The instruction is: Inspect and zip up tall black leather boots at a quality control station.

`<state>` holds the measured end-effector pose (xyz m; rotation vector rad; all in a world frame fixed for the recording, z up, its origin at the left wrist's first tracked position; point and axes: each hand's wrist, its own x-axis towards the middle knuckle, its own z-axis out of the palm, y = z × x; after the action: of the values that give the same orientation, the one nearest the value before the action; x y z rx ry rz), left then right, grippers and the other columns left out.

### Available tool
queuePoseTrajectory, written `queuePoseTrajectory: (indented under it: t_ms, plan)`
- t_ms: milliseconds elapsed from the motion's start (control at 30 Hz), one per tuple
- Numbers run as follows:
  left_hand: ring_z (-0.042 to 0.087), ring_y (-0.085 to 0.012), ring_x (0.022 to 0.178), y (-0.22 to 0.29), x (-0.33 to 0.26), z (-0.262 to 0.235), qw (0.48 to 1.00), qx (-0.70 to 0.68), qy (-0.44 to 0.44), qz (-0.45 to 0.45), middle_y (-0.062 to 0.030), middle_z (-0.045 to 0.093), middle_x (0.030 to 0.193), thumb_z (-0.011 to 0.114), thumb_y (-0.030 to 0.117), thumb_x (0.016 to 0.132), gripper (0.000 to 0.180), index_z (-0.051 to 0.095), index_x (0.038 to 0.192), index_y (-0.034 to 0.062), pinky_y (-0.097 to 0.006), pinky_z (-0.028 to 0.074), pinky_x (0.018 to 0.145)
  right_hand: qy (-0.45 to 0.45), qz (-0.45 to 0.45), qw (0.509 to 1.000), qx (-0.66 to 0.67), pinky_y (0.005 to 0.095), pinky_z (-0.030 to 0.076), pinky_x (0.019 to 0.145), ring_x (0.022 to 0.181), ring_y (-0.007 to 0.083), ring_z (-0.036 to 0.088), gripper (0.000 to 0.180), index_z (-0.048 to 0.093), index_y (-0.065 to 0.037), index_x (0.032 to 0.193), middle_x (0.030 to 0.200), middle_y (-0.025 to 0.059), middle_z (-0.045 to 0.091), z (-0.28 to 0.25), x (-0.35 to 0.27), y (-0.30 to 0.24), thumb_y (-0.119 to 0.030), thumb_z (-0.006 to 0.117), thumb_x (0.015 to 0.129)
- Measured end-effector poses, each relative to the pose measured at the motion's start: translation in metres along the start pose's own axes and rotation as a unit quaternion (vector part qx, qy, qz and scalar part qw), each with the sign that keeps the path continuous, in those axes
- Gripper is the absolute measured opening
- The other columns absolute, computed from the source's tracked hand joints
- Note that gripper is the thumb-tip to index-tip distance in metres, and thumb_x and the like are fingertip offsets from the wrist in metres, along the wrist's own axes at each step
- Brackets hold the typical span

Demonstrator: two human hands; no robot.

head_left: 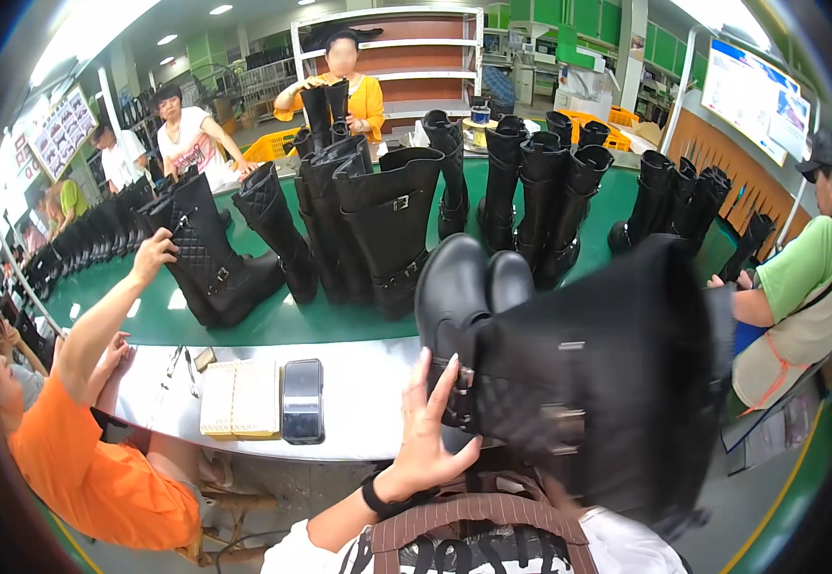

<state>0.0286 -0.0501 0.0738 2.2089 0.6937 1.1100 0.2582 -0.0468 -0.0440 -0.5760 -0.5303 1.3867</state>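
A pair of tall black boots [531,364] with buckled straps lies tilted in front of me. Their rounded toes point away over the bench edge, and the wide shafts reach out to the right. My left hand [430,430], with a dark band at its wrist, has its fingers spread. Its fingertips are at the ankle strap and buckle of the nearer boot. The shafts hide my right hand, so its hold does not show. The shaft tops on the right look blurred.
Many black boots stand on the green table [358,316]. On the metal ledge are a notepad [241,398] and a dark phone [302,402]. At left, an orange-shirted person's hand [155,256] touches a quilted boot [207,253]. Other people stand across the table and at right.
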Motion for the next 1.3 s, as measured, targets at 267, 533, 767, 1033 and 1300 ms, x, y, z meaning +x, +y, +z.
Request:
queuePoseTrajectory:
  t_ms: [267, 533, 767, 1033, 1300]
  plan:
    - [0.048, -0.0193, 0.124, -0.039, 0.016, 0.02, 0.76, -0.585, 0.011, -0.284, -0.0099, 0.048, 0.139, 0.037, 0.038, 0.103, 0.053, 0.03, 0.146, 0.0083, -0.035, 0.038, 0.107, -0.023, 0.001, 0.998, 0.057, 0.0438, 0.039, 0.106, 0.122, 0.0259, 0.051, 0.054, 0.039, -0.005, 0.142, 0.133, 0.011, 0.053, 0.005, 0.0, -0.013, -0.039, 0.042, 0.101]
    - [0.052, -0.0248, 0.123, -0.068, -0.015, 0.005, 0.615, -0.72, -0.022, -0.32, -0.0122, 0.049, 0.138, 0.029, 0.037, 0.105, 0.05, 0.032, 0.145, 0.0078, -0.042, 0.042, 0.106, -0.105, 0.017, 0.98, 0.167, 0.0447, 0.038, 0.108, 0.123, 0.0275, 0.051, 0.053, 0.04, -0.004, 0.141, 0.134, 0.012, 0.053, 0.022, -0.059, -0.032, -0.04, 0.038, 0.101]
    - [0.039, -0.0254, 0.136, -0.05, -0.023, -0.012, 0.677, -0.693, 0.01, -0.249, -0.009, 0.039, 0.148, 0.036, 0.05, 0.1, 0.062, 0.029, 0.147, 0.011, -0.045, 0.03, 0.113, 0.04, -0.01, 0.99, 0.136, 0.0461, 0.038, 0.108, 0.128, 0.0275, 0.047, 0.048, 0.038, -0.009, 0.142, 0.141, 0.0098, 0.048, 0.062, -0.077, -0.042, -0.036, 0.039, 0.102]
    - [0.042, -0.0231, 0.134, -0.041, -0.021, -0.009, 0.65, -0.692, 0.08, -0.304, -0.0076, 0.041, 0.146, 0.043, 0.047, 0.099, 0.062, 0.028, 0.146, 0.0105, -0.041, 0.033, 0.111, 0.074, -0.019, 0.994, 0.076, 0.044, 0.043, 0.102, 0.126, 0.0271, 0.05, 0.053, 0.035, -0.01, 0.143, 0.141, 0.0086, 0.047, 0.097, -0.081, -0.046, -0.039, 0.046, 0.1]
    - [0.042, -0.0238, 0.133, -0.047, -0.024, -0.008, 0.653, -0.694, 0.09, -0.291, -0.0077, 0.042, 0.146, 0.043, 0.048, 0.098, 0.062, 0.028, 0.145, 0.0106, -0.041, 0.035, 0.11, 0.114, -0.028, 0.992, 0.044, 0.0418, 0.044, 0.102, 0.126, 0.026, 0.05, 0.053, 0.037, -0.01, 0.142, 0.14, 0.0085, 0.049, 0.093, -0.073, -0.041, -0.04, 0.048, 0.099]
